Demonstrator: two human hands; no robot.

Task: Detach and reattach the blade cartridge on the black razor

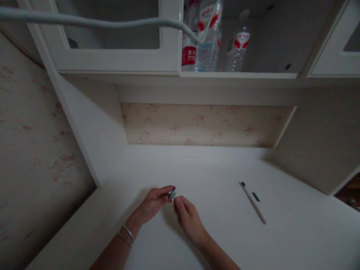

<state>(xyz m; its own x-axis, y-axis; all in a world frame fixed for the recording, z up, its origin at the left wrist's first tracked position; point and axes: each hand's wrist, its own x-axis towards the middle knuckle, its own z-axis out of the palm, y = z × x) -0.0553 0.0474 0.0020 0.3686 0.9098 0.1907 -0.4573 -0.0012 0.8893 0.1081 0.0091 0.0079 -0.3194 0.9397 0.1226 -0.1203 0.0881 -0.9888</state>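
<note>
My left hand (154,202) and my right hand (188,217) meet above the white desk (219,240), fingertips together. Between them they pinch a small dark and silvery object (171,194) that is too small to name. The left hand grips it from the left with thumb and forefinger; the right hand's curled fingers touch it from the right. Thin bracelets (126,234) circle my left wrist.
A white pen (253,202) lies on the desk to the right, with a small dark cap (255,196) beside it. Three plastic water bottles (208,37) stand on the shelf above. A grey cable (92,22) crosses the cabinet door. Cabinet side walls flank the desk.
</note>
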